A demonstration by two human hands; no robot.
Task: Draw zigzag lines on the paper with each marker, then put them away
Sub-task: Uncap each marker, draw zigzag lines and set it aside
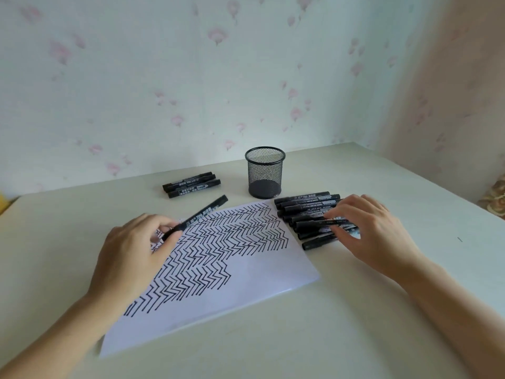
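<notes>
A white sheet of paper (262, 280) lies tilted on the table, its upper left half filled with black zigzag lines. My left hand (131, 258) rests on the paper's left side and holds a capped black marker (203, 214) that points up and to the right. My right hand (369, 233) lies on a row of several black markers (306, 212) just right of the paper, fingertips pinching one of them. Three more black markers (191, 184) lie together behind the paper. A black mesh pen cup (265, 172) stands empty at the back.
The pale table (300, 337) meets a flowered wall at the back and on the right. A yellow object (5, 203) shows at the far left edge. A pale ornament (496, 198) sits at the far right edge.
</notes>
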